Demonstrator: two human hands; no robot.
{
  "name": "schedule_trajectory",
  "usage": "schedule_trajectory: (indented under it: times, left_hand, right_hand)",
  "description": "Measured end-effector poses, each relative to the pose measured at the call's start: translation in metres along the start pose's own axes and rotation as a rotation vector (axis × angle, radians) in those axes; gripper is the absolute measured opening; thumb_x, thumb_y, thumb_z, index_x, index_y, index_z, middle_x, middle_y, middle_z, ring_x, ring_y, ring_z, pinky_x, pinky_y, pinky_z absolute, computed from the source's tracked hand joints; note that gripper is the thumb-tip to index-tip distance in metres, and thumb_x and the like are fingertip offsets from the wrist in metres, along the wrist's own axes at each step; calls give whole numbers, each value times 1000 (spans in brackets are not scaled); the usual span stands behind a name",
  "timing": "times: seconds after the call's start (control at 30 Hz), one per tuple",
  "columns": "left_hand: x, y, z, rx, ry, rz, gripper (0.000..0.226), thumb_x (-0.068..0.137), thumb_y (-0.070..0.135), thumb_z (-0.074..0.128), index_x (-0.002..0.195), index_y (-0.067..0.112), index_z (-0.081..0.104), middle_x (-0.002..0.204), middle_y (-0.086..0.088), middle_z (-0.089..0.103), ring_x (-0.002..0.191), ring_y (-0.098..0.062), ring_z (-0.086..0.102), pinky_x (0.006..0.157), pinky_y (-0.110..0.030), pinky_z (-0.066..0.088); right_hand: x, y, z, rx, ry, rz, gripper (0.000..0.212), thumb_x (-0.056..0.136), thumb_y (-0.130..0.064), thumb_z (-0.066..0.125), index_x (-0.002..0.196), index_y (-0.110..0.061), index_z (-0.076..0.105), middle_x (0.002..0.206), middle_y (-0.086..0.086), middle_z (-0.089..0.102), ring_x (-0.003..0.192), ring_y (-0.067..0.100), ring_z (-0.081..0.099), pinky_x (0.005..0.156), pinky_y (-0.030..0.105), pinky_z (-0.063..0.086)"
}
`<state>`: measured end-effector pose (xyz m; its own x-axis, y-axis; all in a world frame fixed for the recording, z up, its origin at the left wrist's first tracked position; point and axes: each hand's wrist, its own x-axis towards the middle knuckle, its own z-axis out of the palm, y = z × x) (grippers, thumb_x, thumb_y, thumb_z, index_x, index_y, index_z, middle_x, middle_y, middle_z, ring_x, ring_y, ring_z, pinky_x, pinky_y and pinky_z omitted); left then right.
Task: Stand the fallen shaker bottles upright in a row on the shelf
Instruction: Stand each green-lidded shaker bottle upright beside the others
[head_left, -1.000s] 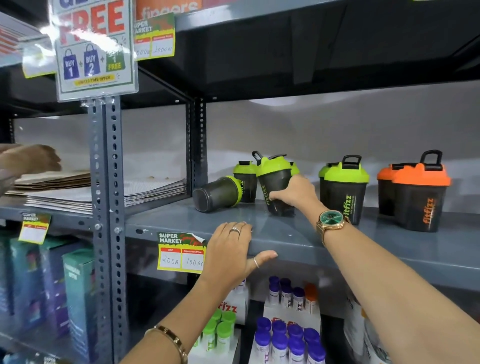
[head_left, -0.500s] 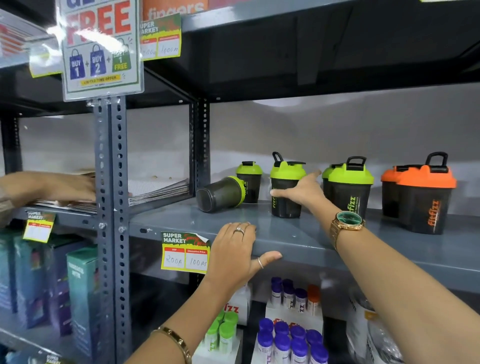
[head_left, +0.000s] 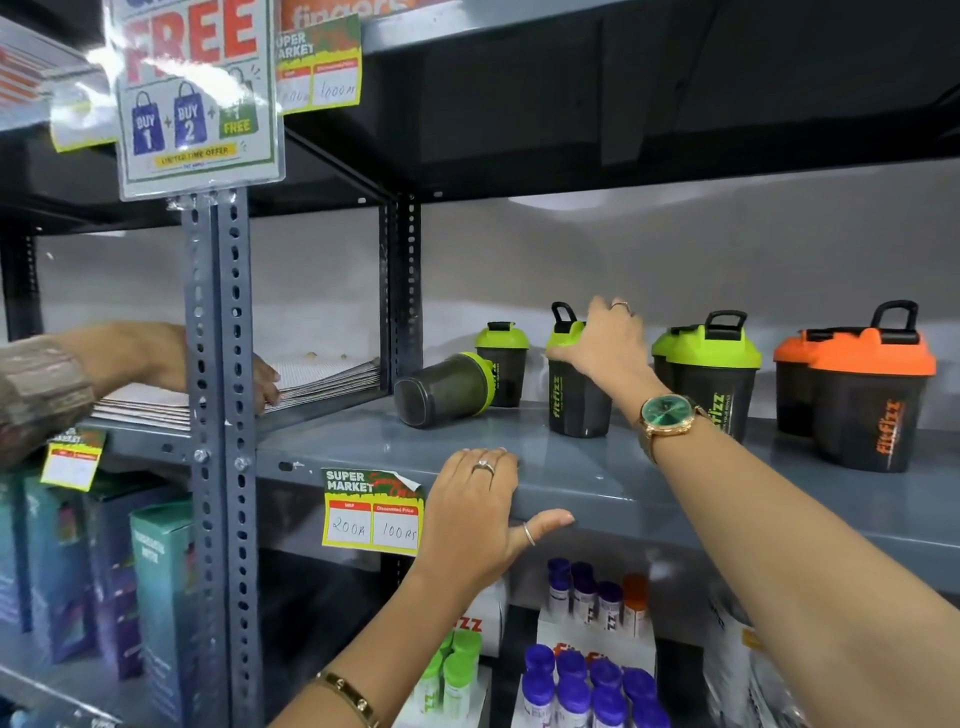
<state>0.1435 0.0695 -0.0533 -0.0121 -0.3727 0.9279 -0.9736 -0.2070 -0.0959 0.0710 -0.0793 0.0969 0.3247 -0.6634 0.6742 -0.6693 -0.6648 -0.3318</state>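
One dark shaker bottle (head_left: 441, 391) with a green lid lies on its side on the grey shelf (head_left: 571, 467), base toward me. Just right of it a green-lidded shaker (head_left: 574, 402) stands upright. My right hand (head_left: 605, 345) rests on its lid, thumb against the lid's front, fingers lifted and spread. Behind the fallen bottle another green-lidded shaker (head_left: 503, 364) stands upright. My left hand (head_left: 475, 512) lies flat on the shelf's front edge, thumb along the lip, holding nothing.
Two green-lidded shakers (head_left: 714, 379) and two orange-lidded ones (head_left: 862, 400) stand upright to the right. Another person's hand (head_left: 156, 358) presses a paper stack (head_left: 322, 371) in the left bay, behind the perforated post (head_left: 218, 364). Small bottles (head_left: 587, 680) fill the shelf below.
The bottle under my right hand went from tilted to standing upright. My right hand slid from its side up onto the lid. The other person's hand moved onto the paper stack.
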Motion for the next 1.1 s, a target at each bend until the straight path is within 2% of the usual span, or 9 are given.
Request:
schedule_trajectory:
  times: [0.37,0.57,0.7,0.8,0.87,0.93,1.03,1.1]
  left_hand:
    - [-1,-2,4,-23,32,12,79,87,71,29,87,2,68,86,-10,69,78,-29,64,79,-32,38]
    - [-1,-2,5,-10,33,29,80,88,70,28,86,1,68,85,-10,69,76,-29,63,78,-31,38]
    - [0,-2,2,-3,-6,27,81,88,71,25,86,2,67,83,-9,68,75,-28,63,77,-30,37]
    - [2,-1,-3,-11,-55,14,81,88,72,24,85,3,67,81,-8,68,74,-27,63,75,-29,36]
    - [3,-1,-7,-1,-107,14,81,88,72,21,86,4,66,82,-7,68,74,-26,63,75,-28,35]
    - [3,-3,-12,22,-169,29,83,89,71,18,90,5,67,85,-7,69,77,-26,65,75,-29,36]
    - [1,-8,-20,35,-232,27,80,92,67,15,95,7,67,91,-5,70,82,-24,66,77,-31,43]
    - [-2,-16,-26,51,-236,-9,77,93,65,15,96,8,67,92,-5,71,84,-23,66,78,-31,45]
  right_hand:
    - [18,25,-12,224,-195,-44,66,75,-26,77,130,-4,48,137,19,52,126,33,49,98,33,42]
    - [24,33,-7,345,-245,-41,63,76,-19,77,131,-6,48,136,16,53,124,32,50,103,38,41]
    - [22,33,-6,360,-254,-27,59,79,-17,74,130,-6,47,137,16,52,125,33,50,104,40,41]
    - [16,30,-7,344,-271,-8,67,79,-24,73,136,-9,42,141,14,48,128,32,47,107,41,40]
    - [9,27,-6,331,-239,2,73,80,-31,72,140,-10,37,144,15,46,130,33,45,106,40,40]
    - [-2,22,-8,334,-116,9,70,84,-33,67,141,-9,35,141,18,47,130,34,44,102,38,40]
    - [-14,10,-11,391,110,-6,47,88,-23,60,130,-6,47,129,17,54,121,31,50,93,34,41]
    - [-19,1,-11,423,168,-26,31,87,-16,57,117,-7,57,119,14,60,111,28,54,84,29,40]
